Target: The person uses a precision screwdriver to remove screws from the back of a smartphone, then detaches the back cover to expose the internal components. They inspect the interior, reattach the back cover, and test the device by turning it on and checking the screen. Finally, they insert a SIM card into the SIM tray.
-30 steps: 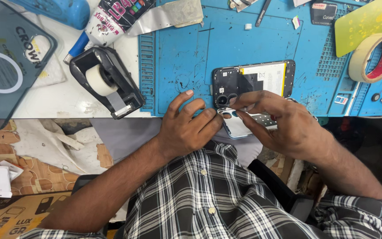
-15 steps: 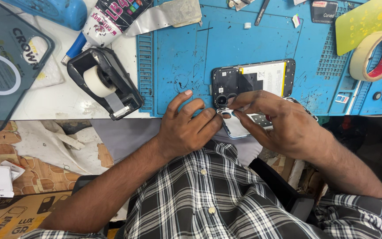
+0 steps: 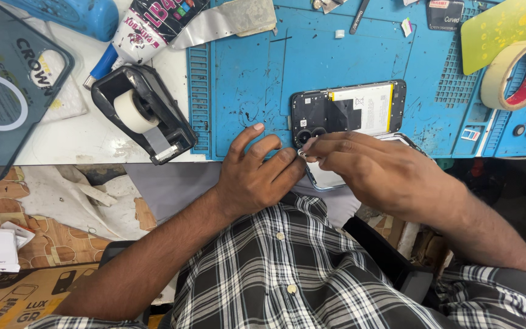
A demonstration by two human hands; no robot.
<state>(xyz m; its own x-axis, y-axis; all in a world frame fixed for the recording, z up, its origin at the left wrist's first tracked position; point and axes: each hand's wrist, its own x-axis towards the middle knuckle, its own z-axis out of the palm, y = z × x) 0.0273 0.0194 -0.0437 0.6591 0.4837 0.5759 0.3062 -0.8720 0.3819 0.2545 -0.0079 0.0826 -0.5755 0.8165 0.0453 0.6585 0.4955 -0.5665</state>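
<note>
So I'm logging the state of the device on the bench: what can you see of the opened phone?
The opened phone lies flat on the blue work mat, back cover off. Its black inner frame shows a white battery with a yellow edge, a black flap folded across it, and round camera lenses at the corner nearest the person. The left hand and right hand meet fingertip to fingertip at that corner, over something too small to tell.

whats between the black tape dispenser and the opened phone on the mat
In the head view, only bare blue work mat with its ribbed left edge lies between the tape dispenser and the opened phone; the left hand sits just below that stretch.
</note>
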